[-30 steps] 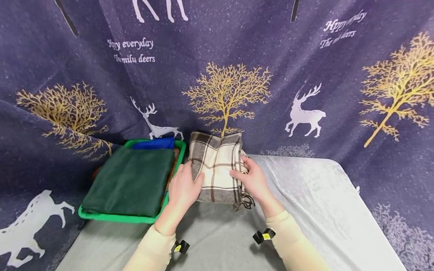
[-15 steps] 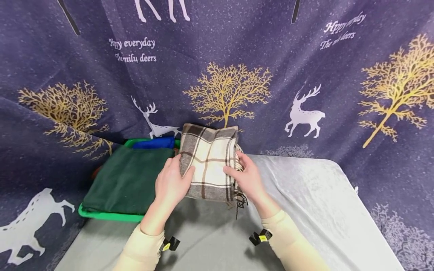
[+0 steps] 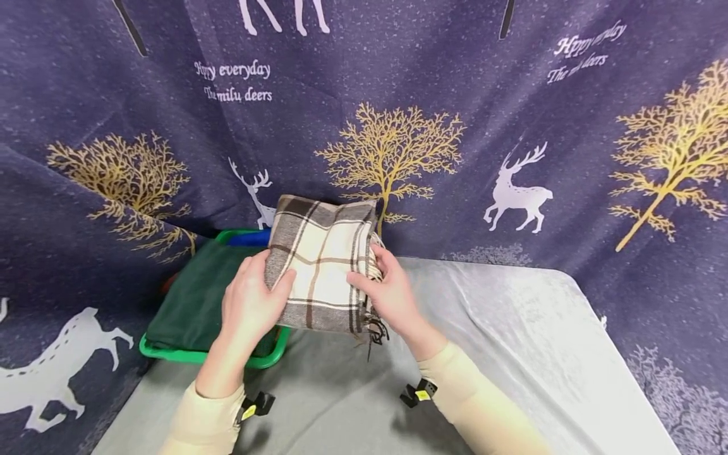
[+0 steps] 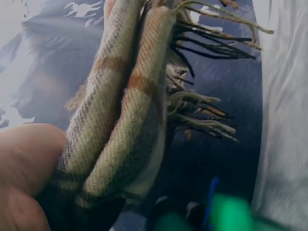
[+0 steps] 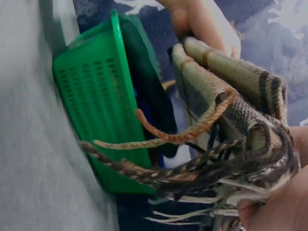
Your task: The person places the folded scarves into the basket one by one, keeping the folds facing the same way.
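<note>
A folded plaid scarf (image 3: 318,265) in cream, grey and brown is held up between both hands, overlapping the right side of the basket in the head view. My left hand (image 3: 250,300) grips its left edge, thumb on top. On the opposite side my right hand (image 3: 392,294) pinches the fringed edge, fingers tucked behind it. Dark and light tassels (image 5: 144,173) dangle near the right wrist camera. In the left wrist view the scarf (image 4: 120,96) shows two thick folded layers. Beside it, the green basket (image 3: 267,361) holds a folded dark green cloth (image 3: 190,303).
A blue cloth (image 3: 250,239) lies at the back of the basket, partly hidden by the scarf. The basket stands on the left of a table with a grey cover (image 3: 489,341). A dark blue curtain (image 3: 318,76) with deer and trees hangs right behind.
Both hands have lifted the folded scarf and carried it left, from beside the basket to over its right side. The basket now shows less behind the scarf and left hand.
</note>
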Motion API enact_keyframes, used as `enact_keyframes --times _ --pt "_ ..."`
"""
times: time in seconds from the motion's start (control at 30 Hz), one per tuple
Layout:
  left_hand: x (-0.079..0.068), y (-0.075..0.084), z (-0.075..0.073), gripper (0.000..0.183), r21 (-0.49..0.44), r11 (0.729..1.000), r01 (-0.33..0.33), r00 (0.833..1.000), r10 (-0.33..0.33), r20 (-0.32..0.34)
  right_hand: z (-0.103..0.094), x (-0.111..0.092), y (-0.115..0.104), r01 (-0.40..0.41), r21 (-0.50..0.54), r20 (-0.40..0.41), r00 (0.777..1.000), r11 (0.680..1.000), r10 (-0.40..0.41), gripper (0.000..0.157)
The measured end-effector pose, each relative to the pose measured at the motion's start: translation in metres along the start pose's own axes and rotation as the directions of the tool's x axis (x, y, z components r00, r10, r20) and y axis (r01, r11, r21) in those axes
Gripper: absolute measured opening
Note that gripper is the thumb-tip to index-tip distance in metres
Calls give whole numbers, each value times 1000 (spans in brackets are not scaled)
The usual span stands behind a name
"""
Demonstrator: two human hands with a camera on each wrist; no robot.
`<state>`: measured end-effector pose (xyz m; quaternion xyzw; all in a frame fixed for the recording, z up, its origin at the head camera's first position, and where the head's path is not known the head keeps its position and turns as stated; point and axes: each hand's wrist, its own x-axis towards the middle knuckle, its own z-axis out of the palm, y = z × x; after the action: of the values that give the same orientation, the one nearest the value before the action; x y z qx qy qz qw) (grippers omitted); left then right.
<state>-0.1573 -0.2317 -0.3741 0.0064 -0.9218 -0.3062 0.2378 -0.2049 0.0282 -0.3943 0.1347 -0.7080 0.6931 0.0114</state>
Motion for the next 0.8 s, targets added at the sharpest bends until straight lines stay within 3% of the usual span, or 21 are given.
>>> enact_keyframes --times 0.13,0.47,0.8 --pt "4 -9 -14 68 9 1000 -13 1000 13 -18 18 2 -1 34 42 9 999 999 -34 79" --pt "9 -38 -45 72 34 999 30 999 -29 -30 58 12 -4 45 57 34 998 997 -47 79" --pt "15 -60 -66 68 74 996 45 998 -41 -57 88 23 -2 -6 99 74 997 995 -2 83"
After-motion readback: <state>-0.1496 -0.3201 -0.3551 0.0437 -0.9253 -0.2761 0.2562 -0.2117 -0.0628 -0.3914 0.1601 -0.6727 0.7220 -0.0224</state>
